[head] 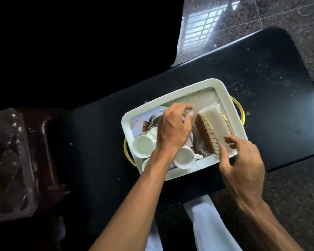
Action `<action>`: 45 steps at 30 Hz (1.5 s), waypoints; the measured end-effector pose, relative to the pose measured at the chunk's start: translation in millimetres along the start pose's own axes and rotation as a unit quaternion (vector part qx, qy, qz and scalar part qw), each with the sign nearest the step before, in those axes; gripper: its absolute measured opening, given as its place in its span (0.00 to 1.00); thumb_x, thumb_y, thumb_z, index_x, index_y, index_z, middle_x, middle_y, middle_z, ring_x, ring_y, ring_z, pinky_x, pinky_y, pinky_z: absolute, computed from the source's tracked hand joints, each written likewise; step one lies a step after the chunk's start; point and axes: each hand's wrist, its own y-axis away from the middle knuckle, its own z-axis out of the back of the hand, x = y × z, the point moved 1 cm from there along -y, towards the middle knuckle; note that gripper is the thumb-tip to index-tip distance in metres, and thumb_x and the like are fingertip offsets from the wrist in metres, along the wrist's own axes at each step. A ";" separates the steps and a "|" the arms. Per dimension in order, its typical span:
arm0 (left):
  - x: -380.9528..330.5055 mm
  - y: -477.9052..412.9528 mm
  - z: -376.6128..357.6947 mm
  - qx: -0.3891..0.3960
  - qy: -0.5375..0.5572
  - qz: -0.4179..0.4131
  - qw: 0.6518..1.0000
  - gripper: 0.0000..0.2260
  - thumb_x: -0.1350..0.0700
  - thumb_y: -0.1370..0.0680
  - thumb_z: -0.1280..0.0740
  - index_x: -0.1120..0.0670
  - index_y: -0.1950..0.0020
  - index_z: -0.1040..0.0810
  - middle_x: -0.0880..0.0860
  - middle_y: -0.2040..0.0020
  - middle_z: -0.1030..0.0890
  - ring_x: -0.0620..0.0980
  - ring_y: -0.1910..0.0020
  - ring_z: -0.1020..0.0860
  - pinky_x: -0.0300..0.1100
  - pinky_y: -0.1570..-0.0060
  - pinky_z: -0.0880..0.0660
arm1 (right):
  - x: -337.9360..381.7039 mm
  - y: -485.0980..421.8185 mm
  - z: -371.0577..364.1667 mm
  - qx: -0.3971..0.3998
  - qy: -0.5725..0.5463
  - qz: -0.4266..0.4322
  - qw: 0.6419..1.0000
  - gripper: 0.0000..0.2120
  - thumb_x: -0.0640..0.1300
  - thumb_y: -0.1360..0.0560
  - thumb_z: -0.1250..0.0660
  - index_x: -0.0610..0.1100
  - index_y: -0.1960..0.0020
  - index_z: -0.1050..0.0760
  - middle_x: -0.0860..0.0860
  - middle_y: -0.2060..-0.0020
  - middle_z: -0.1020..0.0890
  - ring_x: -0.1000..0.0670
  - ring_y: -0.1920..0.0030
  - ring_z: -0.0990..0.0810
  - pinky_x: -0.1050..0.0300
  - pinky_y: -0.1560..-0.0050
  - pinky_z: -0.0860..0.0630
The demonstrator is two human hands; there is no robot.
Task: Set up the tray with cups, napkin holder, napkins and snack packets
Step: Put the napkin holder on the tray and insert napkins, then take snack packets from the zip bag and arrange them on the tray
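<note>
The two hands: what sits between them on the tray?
In the head view, the gold wire napkin holder with white napkins lies between the left hand and right hand.

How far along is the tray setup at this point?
Done: white cups sit in the white rectangular tray, and white napkins stand in the gold wire napkin holder. In hand: the right hand steadies the holder's near end while the left hand reaches in beside it. Left: no snack packets clearly visible on the tray.
</note>
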 end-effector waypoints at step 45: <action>434.6 178.2 496.8 -0.570 0.239 0.187 0.763 0.31 0.62 0.27 0.26 0.45 0.27 0.28 0.54 0.49 0.14 0.45 0.57 0.17 0.41 0.52 0.19 | 414.3 182.5 -170.1 0.232 0.109 0.392 0.884 0.40 0.69 0.23 0.48 0.43 0.21 0.41 0.43 0.20 0.43 0.40 0.20 0.47 0.40 0.28 0.33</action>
